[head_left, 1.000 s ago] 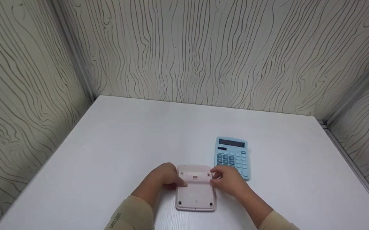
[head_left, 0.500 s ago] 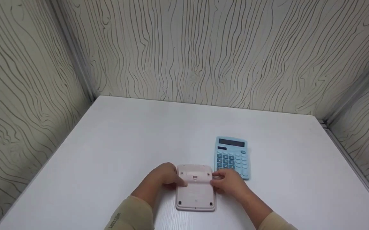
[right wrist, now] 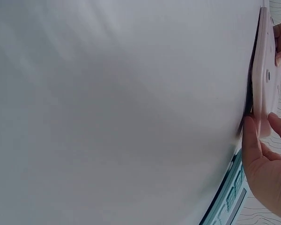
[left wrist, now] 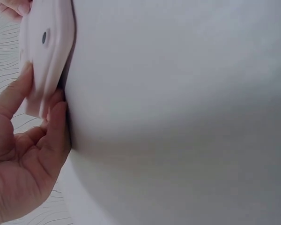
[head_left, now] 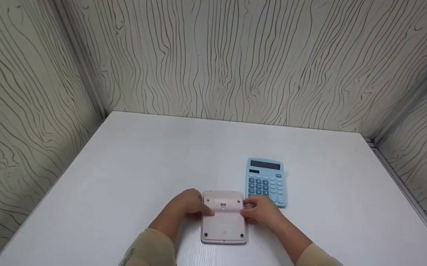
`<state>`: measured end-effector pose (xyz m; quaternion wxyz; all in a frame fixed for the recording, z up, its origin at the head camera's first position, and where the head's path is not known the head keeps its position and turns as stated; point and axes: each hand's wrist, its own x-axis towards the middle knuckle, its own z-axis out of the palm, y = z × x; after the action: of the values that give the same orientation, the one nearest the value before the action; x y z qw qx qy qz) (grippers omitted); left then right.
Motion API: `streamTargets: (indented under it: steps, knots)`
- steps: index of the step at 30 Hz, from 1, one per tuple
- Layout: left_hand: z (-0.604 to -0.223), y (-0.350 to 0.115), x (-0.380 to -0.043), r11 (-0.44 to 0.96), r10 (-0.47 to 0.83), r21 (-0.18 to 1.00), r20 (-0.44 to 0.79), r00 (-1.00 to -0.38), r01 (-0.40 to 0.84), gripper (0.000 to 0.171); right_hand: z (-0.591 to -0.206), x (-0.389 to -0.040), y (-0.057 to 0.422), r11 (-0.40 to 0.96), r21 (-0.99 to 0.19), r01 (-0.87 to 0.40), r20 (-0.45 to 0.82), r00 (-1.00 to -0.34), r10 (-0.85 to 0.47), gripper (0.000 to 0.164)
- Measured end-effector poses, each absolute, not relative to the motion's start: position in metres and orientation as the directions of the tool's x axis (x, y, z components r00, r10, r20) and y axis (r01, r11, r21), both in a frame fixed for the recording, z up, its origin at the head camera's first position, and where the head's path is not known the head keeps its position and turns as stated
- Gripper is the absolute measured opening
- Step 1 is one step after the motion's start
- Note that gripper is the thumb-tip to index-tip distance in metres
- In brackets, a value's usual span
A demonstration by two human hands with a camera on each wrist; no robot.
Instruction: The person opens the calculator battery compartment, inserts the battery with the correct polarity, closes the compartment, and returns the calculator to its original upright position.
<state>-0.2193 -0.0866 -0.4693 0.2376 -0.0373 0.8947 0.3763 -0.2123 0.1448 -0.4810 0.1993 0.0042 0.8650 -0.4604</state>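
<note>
A pale pink calculator [head_left: 224,225] lies back side up near the front of the white table, showing dark round feet and a small latch. My left hand [head_left: 189,203] grips its left edge, thumb over the back and fingers tucked under the side, as the left wrist view shows. On the opposite edge my right hand [head_left: 263,210] pinches it between thumb and fingers. The calculator's keys and display face down, out of sight. Just behind the right hand is a light blue calculator [head_left: 267,181], face up, its lower keys partly covered by that hand.
The white table [head_left: 143,155] spreads around both calculators. Wood-grain patterned panels [head_left: 217,59] rise at the back and on both sides, with a grey metal post [head_left: 82,62] at the left corner.
My right fingers have shifted slightly down along the pink calculator's right edge, uncovering more of the blue calculator's keys. The left hand keeps its hold. The head view has shifted a little.
</note>
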Motion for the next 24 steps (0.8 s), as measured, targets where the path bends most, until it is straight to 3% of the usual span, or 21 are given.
streamTargets:
  steps: [14,24]
  knots:
    - [-0.472,-0.089,-0.223,0.682,0.124,0.689,-0.441,-0.889,-0.247,0.035,-0.471,-0.214,0.143,0.603,-0.780,0.169,-0.309,-0.941,-0.136,0.040]
    - [-0.466,-0.087,-0.230,0.591,0.116,0.768,-0.382,-0.917,-0.245,0.041,-0.456,-0.218,0.144,0.529,-0.833,0.162,-0.265,-0.957,-0.123,0.039]
